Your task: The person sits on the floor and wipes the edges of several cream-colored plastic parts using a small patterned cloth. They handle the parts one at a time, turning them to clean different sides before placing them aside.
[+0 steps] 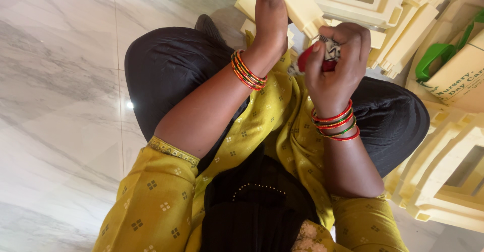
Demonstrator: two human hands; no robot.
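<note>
**Red-handled tool gripped over cream plastic frames**

Head view: the right hand is closed tight around a small red-handled tool beside a scrap of patterned material; its long axis runs roughly left to right, but which end points where is hidden by the fingers. The left hand reaches up toward a cream plastic frame piece; its fingers lie out of frame, so its grip cannot be told. The person sits cross-legged on a white marble floor, both wrists bangled, forearms angled upward.
</note>
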